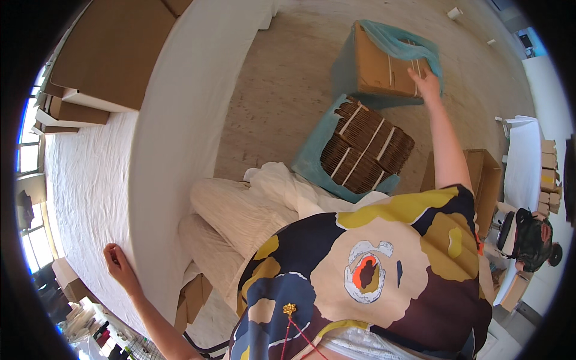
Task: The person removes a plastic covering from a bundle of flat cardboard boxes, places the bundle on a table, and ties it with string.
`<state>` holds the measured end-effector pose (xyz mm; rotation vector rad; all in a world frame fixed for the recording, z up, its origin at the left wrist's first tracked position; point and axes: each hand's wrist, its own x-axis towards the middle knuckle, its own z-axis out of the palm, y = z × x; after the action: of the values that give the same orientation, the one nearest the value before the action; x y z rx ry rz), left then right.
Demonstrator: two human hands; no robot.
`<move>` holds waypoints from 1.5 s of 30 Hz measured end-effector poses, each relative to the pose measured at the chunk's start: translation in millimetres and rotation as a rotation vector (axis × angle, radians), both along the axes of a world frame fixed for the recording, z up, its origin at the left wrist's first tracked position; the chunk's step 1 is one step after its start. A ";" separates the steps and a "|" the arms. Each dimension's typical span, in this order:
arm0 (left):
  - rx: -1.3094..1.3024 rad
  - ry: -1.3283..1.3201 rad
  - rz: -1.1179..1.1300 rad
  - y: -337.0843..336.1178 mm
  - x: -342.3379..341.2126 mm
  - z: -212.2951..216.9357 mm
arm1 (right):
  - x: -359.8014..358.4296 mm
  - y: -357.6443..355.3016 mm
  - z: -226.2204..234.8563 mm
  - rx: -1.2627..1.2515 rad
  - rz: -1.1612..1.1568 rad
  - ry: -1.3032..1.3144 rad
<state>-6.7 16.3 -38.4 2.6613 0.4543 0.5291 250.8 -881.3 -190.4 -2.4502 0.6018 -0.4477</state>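
On the right, my right arm stretches out to a strapped bundle of flat brown cardboard (379,66) on the floor. My right hand (427,85) is at its near right side, thumb and fingers around the white strap (416,72). A blue-green plastic bag (345,75) partly covers this bundle. Closer to me stands a second cardboard bundle (367,144), its corrugated edges facing up under white straps, in a similar bag (315,141). On the left, my left hand (120,269) rests by the edge of the white-covered table (90,192), fingers curled in; whatever they hold is hidden.
Brown cardboard boxes (114,51) stand on the far end of the table. An open carton (483,174) is on the floor at right, with a black backpack (533,240) farther right. Another white-covered table (523,159) lies beyond. White rolls (454,12) are far back.
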 end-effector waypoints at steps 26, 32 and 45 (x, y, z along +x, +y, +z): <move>0.021 -0.016 0.008 -2.8 -1.1 1.0 | -100.3 120.2 -27.1 -0.224 0.544 0.206; 0.026 -0.009 -0.015 0.1 -0.1 1.9 | -76.4 145.2 -33.5 -0.371 0.731 0.095; 0.006 -0.017 -0.026 -6.4 -0.4 2.9 | -32.8 156.9 -10.6 -0.609 1.142 0.212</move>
<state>-7.1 9.9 -35.5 2.6631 0.4139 0.5456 218.0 -724.4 -201.0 -2.9016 -1.0071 0.1402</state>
